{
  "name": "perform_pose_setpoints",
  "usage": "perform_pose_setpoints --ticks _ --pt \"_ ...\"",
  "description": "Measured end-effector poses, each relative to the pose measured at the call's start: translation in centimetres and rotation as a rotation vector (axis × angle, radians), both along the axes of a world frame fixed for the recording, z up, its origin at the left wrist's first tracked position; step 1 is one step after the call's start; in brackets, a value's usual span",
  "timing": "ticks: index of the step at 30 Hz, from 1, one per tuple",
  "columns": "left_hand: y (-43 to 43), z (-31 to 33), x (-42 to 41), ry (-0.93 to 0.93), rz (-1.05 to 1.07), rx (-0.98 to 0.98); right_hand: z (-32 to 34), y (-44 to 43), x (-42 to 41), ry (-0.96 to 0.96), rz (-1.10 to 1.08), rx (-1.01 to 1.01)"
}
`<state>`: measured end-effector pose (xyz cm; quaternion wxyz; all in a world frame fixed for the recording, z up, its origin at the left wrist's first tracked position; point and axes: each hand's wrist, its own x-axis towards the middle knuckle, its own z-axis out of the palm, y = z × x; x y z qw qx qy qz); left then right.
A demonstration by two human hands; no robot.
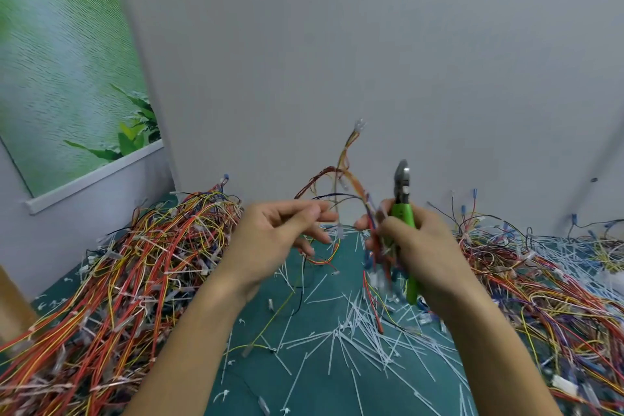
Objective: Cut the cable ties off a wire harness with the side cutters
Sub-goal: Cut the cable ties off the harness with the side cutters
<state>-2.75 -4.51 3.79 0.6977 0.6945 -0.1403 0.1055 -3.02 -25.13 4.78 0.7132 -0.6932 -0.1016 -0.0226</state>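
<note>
My right hand point(417, 240) grips the green-handled side cutters point(402, 209) upright, jaws pointing up, and also clutches a bunch of the wire harness point(347, 179) against the handle. The harness's orange, red and dark wires arch up between my hands, ending in a small white connector point(360, 125) at the top. My left hand point(287, 230) is at the harness's left side, fingers curled and pinching thin wires; motion blur hides the exact hold. White cut cable ties point(351, 328) lie scattered on the green mat point(304, 378) below.
A large heap of tied red, yellow and orange harnesses point(128, 280) fills the left of the table. Another heap of loose wires point(547, 287) with white ties covers the right. A grey wall point(337, 61) stands close behind, and a green poster point(67, 61) hangs at the left.
</note>
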Motion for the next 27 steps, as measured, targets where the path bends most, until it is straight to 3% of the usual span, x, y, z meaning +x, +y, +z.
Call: perform_pose_setpoints --ticks 3,5,10,14,16,19,24,27 --pt "1.9 0.0 0.8 -0.046 0.228 0.067 0.3 -1.7 0.7 -0.011 -0.004 0.135" --pt "2.2 -0.6 1.4 0.004 0.268 0.162 0.4 -2.6 1.1 0.009 0.039 0.235" --pt "0.4 -2.7 2.1 0.199 -0.009 0.409 0.3 -3.6 1.6 0.082 0.164 0.410" --pt "-0.9 -2.9 1.4 0.263 -0.089 0.290 0.4 -3.9 1.5 0.113 0.197 0.462" --pt "-0.8 -2.7 1.2 0.270 -0.104 0.237 0.2 -4.0 1.6 0.079 0.084 0.327" --pt "-0.3 -2.3 1.0 0.257 -0.151 0.138 -0.1 -4.2 1.7 -0.019 -0.169 -0.050" --pt "-0.6 -1.9 0.7 0.246 -0.194 0.062 -0.9 -4.6 2.3 -0.069 -0.289 -0.464" --pt "-0.7 -1.8 0.6 0.247 -0.199 0.033 -0.9 -4.3 2.2 -0.111 -0.346 -0.573"
